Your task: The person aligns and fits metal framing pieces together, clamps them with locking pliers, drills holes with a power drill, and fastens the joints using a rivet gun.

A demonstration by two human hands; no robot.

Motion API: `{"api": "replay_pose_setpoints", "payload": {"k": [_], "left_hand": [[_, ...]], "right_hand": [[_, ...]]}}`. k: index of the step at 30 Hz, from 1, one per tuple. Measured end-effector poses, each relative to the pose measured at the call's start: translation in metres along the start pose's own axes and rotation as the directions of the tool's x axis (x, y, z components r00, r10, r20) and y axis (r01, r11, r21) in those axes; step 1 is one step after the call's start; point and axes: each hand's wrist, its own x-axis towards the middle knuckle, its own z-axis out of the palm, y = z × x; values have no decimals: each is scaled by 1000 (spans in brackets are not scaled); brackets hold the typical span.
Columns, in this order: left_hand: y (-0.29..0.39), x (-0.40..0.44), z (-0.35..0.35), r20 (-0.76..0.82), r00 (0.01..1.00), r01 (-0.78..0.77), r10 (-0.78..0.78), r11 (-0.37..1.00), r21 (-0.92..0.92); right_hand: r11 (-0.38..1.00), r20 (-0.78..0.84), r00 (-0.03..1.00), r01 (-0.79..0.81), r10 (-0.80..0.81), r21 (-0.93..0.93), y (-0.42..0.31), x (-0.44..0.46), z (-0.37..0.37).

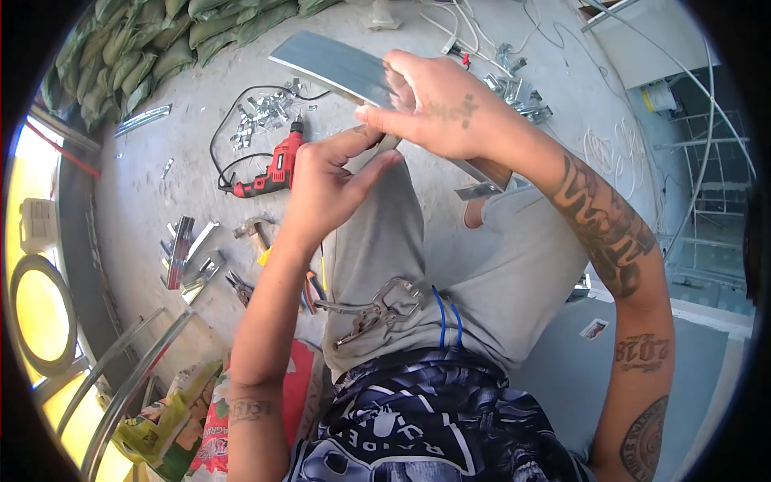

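A flat, shiny galvanized metal strip (329, 68) is held up in front of me, tilted, its free end pointing to the upper left. My right hand (442, 108) is closed around its right end, thumb underneath. Just below, my left hand (333, 173) is closed, thumb and forefinger pinching a narrow grey metal edge; the fingers partly hide where it joins the strip. Below my right wrist shows another metal piece (482, 189), mostly hidden by the arm. A locking C-clamp (385, 309) lies on my lap.
Left of my knees, a red corded drill (277, 165) lies on the floor near small metal brackets (261, 112). Closer in are a hammer (255, 237), pliers (238, 289) and metal offcuts (189, 257). Green sandbags (136, 52) are piled at the back left; more brackets (518, 92) lie right.
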Motion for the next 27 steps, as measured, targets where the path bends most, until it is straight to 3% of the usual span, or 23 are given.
{"api": "replay_pose_setpoints", "payload": {"k": [1,3,5,6,8,13,15,16,22,24,25,26,27], "left_hand": [[3,-1,4,-14,1000,1,-1,1000,-3],[10,-2,17,-184,982,55,-38,995,88],[10,0,26,-255,964,85,-76,996,25],[9,3,29,-276,956,95,-98,995,-25],[9,3,31,-303,944,120,-128,992,-47],[-4,-2,37,-367,930,19,6,998,66],[-7,0,39,-408,906,-72,111,991,110],[-7,-1,39,-407,908,-63,101,993,104],[-13,2,32,-403,908,-80,117,991,108],[-13,-2,12,-187,974,-91,127,977,192],[-7,-9,1,-178,978,-69,104,979,192],[2,-17,-13,-156,980,-55,125,918,392],[10,-27,-23,-127,980,-50,150,815,578]], "right_hand": [[1000,-24,1000,-8,9,18,2,4,2],[1000,-33,999,-6,6,23,0,7,-1],[986,19,986,-163,164,-22,-7,11,-4],[987,43,987,-155,156,-35,-2,12,-3],[993,-63,991,-117,118,23,10,11,3],[995,-93,992,-82,87,60,9,7,10],[985,-37,986,-158,161,65,6,8,9],[972,2,974,-226,227,66,3,9,6],[998,-79,995,-66,68,24,-11,7,14],[998,-81,996,-38,42,51,-13,4,19],[990,-73,991,-110,117,92,-16,2,17],[976,-68,980,-175,185,130,-18,2,14],[980,-45,979,-199,199,7,-16,5,9]]}}
